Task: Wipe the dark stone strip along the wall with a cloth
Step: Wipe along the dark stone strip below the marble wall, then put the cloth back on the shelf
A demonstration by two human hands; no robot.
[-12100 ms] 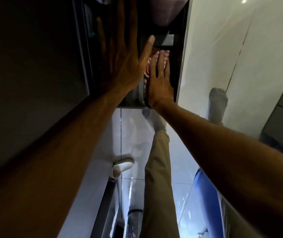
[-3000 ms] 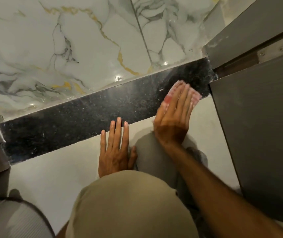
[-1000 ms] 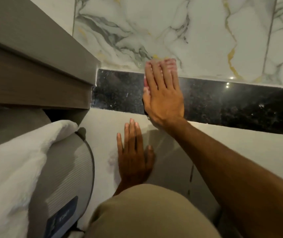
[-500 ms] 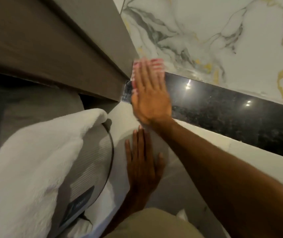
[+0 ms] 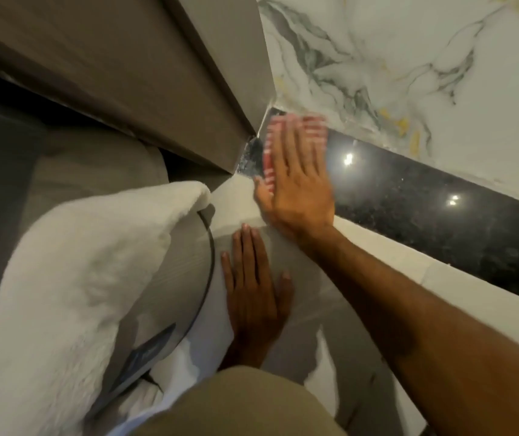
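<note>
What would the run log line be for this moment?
right hand: flat, pressing red-striped cloth on dark stone strip beside grey cabinet | left hand: flat on floor

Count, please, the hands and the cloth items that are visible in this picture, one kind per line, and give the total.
Bare hands: 2 (right hand flat on the cloth, left hand flat on the pale floor)
Red-and-white striped wiping cloth: 1
White fluffy towel: 1
Total: 4

grey cabinet (image 5: 144,73) blocks dark stone strip (image 5: 440,215) leftward, strip clear rightward, white towel (image 5: 72,278) crowds floor left
</note>
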